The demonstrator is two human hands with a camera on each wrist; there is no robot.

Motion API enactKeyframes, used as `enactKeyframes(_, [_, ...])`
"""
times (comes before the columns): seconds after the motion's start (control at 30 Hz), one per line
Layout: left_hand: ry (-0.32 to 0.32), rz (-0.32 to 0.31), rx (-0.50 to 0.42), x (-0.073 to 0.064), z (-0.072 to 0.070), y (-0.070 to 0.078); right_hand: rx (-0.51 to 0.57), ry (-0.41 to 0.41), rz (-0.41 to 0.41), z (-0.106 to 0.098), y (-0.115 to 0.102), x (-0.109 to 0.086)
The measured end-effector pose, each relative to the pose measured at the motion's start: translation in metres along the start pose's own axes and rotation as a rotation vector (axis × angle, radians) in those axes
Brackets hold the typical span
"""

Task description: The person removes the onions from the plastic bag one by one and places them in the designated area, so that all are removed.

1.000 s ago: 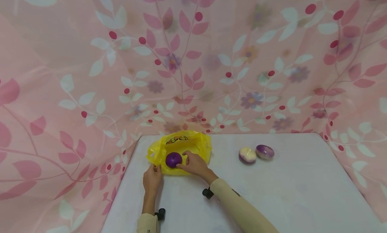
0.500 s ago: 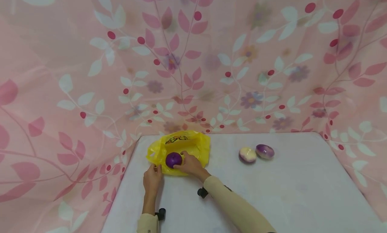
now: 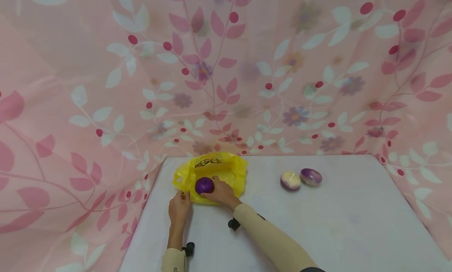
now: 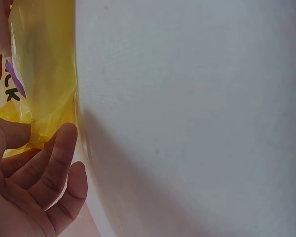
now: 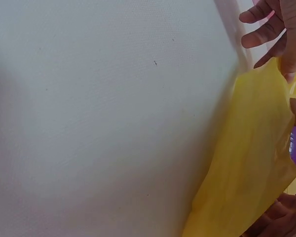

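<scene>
A yellow plastic bag (image 3: pixel 226 178) lies with its mouth spread toward me in the head view. Inside that mouth is a glossy, round, deep-purple vegetable, perhaps an onion (image 3: pixel 204 185). My right hand (image 3: pixel 224 193) holds it from the right, thumb along its near side and index finger behind. My left hand (image 3: pixel 179 209) pinches the bag's near-left edge; the left wrist view shows yellow film (image 4: pixel 44 133) between thumb and fingers, the other fingers loosely bent. In the right wrist view, the bag's wall (image 5: pixel 251 158) covers part of my right hand (image 5: pixel 283 217).
To the right on the white table (image 3: pixel 335 225) lie two purple-and-white vegetables, one rounder and paler (image 3: pixel 290 181), the other oval (image 3: pixel 311 177), side by side. A pink floral curtain (image 3: pixel 240 87) rises behind the table and along its sides.
My right hand and forearm have shifted slightly left, the hand closer round the purple vegetable. My left hand keeps its pinch on the bag's edge; the bag lies nearly the same.
</scene>
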State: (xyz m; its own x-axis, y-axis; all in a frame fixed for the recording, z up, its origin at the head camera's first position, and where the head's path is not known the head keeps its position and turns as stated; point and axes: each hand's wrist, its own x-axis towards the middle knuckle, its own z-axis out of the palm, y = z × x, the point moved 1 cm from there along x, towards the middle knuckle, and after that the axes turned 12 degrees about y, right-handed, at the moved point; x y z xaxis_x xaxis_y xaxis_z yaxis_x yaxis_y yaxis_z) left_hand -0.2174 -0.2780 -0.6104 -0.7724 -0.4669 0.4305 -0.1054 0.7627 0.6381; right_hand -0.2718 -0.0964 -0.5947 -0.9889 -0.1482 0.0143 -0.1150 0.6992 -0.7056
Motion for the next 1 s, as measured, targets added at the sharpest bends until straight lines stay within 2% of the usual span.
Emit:
enactKeyframes(0.37, [-0.001, -0.006, 0.005, 0.0010, 0.0004, 0.0023, -0.029, -0.003, -0.010, 0.0019, -0.0060, -0.0006])
enactKeyframes(0.73, [-0.044, -0.042, 0.009, -0.0003, -0.0005, 0.0019, -0.031, -0.002, 0.010, 0.0020, -0.0045, -0.0024])
enactKeyframes(1.0, [-0.049, -0.046, 0.023, 0.0006, -0.0010, 0.0017, -0.090, 0.005, 0.016, 0.0005, -0.0004, -0.0003])
